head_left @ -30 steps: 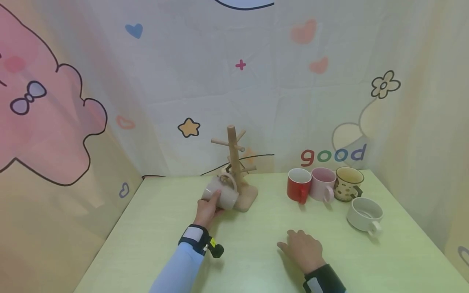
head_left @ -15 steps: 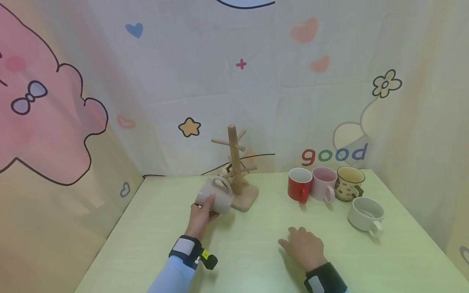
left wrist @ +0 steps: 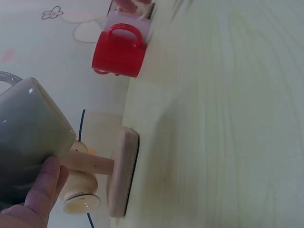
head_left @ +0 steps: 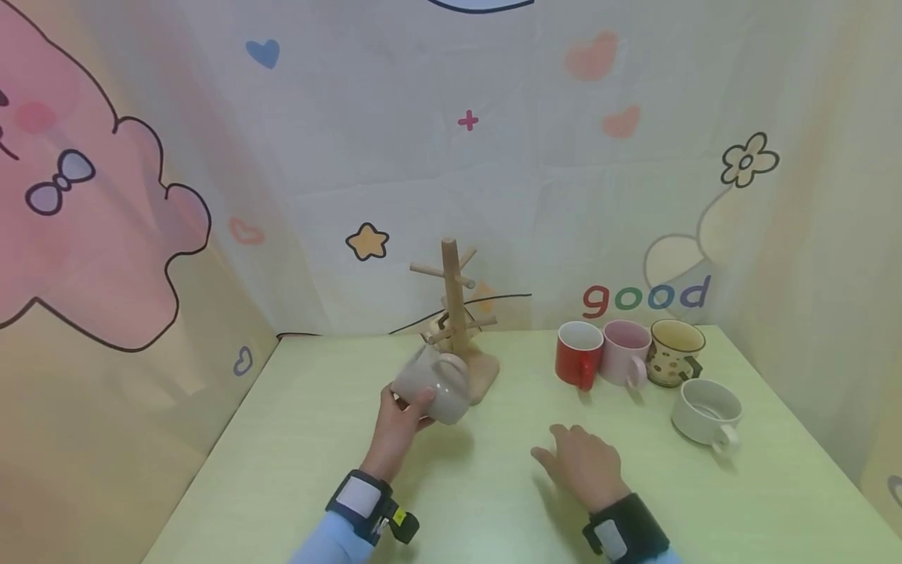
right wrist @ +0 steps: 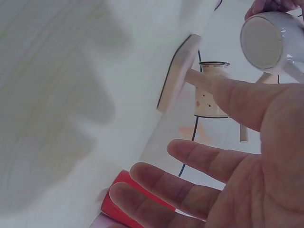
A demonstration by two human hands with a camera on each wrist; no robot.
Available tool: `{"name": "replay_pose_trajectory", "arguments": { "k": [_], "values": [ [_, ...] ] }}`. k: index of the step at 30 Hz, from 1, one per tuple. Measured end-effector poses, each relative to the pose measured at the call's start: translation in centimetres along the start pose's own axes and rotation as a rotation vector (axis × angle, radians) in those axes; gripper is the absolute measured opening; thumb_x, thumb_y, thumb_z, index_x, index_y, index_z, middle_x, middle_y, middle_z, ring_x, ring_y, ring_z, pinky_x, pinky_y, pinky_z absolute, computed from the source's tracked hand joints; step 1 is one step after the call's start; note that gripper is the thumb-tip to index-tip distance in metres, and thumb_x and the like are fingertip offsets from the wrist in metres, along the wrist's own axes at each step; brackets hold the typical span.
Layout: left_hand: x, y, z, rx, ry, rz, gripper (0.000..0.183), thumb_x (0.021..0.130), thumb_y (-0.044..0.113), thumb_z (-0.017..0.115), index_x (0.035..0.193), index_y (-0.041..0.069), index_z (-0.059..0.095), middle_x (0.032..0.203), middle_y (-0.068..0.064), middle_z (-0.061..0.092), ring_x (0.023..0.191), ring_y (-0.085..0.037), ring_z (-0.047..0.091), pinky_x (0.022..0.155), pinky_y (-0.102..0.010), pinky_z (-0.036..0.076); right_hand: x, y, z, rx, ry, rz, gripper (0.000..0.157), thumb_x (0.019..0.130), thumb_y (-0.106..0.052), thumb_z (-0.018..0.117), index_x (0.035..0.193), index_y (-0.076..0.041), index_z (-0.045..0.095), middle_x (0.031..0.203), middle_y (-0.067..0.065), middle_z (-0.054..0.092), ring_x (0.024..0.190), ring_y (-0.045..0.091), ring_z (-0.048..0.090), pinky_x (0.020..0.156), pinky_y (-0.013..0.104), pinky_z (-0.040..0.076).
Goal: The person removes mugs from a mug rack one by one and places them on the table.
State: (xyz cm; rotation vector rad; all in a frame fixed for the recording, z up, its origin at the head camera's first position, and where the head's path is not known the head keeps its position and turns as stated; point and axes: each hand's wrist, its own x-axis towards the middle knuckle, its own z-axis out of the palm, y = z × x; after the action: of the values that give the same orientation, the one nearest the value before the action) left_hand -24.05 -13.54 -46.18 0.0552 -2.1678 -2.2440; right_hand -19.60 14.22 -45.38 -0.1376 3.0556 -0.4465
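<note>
My left hand (head_left: 403,423) grips a light grey mug (head_left: 440,388) by its body, thumb on the near side. Held tilted above the table, the mug has its handle towards the wooden mug tree (head_left: 451,298) just behind it. In the right wrist view the mug's round base (right wrist: 261,42) shows. A cream spotted mug (right wrist: 211,97) is at the far side of the tree, largely hidden from the head view; how it hangs I cannot tell. My right hand (head_left: 585,466) hovers over the table with fingers extended, holding nothing.
At the back right stand a red mug (head_left: 579,352), a pink mug (head_left: 623,356) and a yellowish spotted mug (head_left: 672,356) in a row. A wide white cup (head_left: 705,415) stands in front of them. A patterned curtain (head_left: 395,141) borders the pale table (head_left: 493,517).
My left hand has drawn the grey mug away from the tree towards me, first left, then slightly back right, turning its handle. My right hand has barely moved.
</note>
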Motion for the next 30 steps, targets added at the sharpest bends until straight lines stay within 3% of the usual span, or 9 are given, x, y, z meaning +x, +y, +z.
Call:
{"name": "replay_pose_trajectory", "arguments": {
  "k": [8,19,30],
  "values": [
    [0.1,-0.1,1.5,0.094,-0.030,0.088,0.089,0.089,0.042,0.074,0.149,0.003,0.020,0.141,-0.024,0.044,0.122,-0.036,0.055,0.091,-0.040,0.054,0.1,-0.1,-1.2,0.027,-0.007,-0.016,0.053,0.092,-0.043,0.067,0.125,-0.002,0.064,0.112,0.021,0.067,0.101,0.040,0.064,0.079,0.059,0.052],
    [0.3,-0.3,3.1,0.294,-0.062,0.217,0.092,0.087,0.044,0.075,0.150,0.003,0.021,0.139,-0.020,0.049,0.118,-0.034,0.056,0.092,-0.044,0.052,0.3,-0.5,-3.2,0.060,-0.047,-0.034,0.058,0.090,-0.045,0.069,0.129,-0.002,0.062,0.117,0.020,0.066,0.109,0.041,0.061,0.084,0.061,0.050],
    [0.4,-1.2,4.6,0.335,-0.171,0.289,0.095,0.085,0.043,0.078,0.152,0.012,0.019,0.140,-0.015,0.050,0.118,-0.033,0.058,0.090,-0.043,0.054,1.0,-1.4,-5.2,0.064,-0.030,-0.090,0.067,0.086,-0.049,0.073,0.131,-0.002,0.060,0.120,0.021,0.066,0.108,0.044,0.062,0.081,0.062,0.051]
  ]
}}
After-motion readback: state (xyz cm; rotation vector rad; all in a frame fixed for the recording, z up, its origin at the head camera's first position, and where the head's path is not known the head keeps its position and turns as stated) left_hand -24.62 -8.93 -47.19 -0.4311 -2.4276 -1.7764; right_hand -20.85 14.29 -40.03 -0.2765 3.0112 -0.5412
